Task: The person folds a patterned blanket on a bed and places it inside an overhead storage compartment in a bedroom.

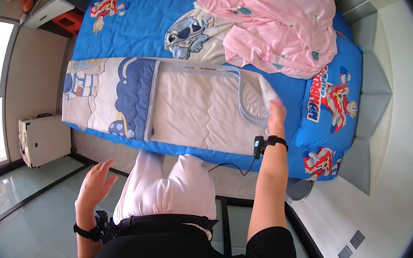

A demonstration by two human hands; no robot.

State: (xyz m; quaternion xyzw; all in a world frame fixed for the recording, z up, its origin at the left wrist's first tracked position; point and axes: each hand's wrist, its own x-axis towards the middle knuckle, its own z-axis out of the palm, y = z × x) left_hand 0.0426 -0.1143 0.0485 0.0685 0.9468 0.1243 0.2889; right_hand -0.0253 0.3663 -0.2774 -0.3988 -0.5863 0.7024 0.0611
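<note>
A long folded quilt (193, 109) lies along the near side of the bed, pale beige in the middle, with a blue-and-white cartoon section at its left. My right hand (276, 118) is at the quilt's right end, where the corner is turned up and its grey-blue binding curves inward. The fingers there are partly hidden and seem closed on the fabric edge. My left hand (97, 182) hangs in the air beside my left thigh, over the floor, fingers apart and holding nothing.
A blue cartoon sheet (137, 22) covers the bed. A crumpled pink blanket (280, 30) lies at the far side, and a matching blue pillow (330, 108) at the right. A white suitcase (48, 140) stands left of the bed. A round grey bin (300, 190) sits near the right wall.
</note>
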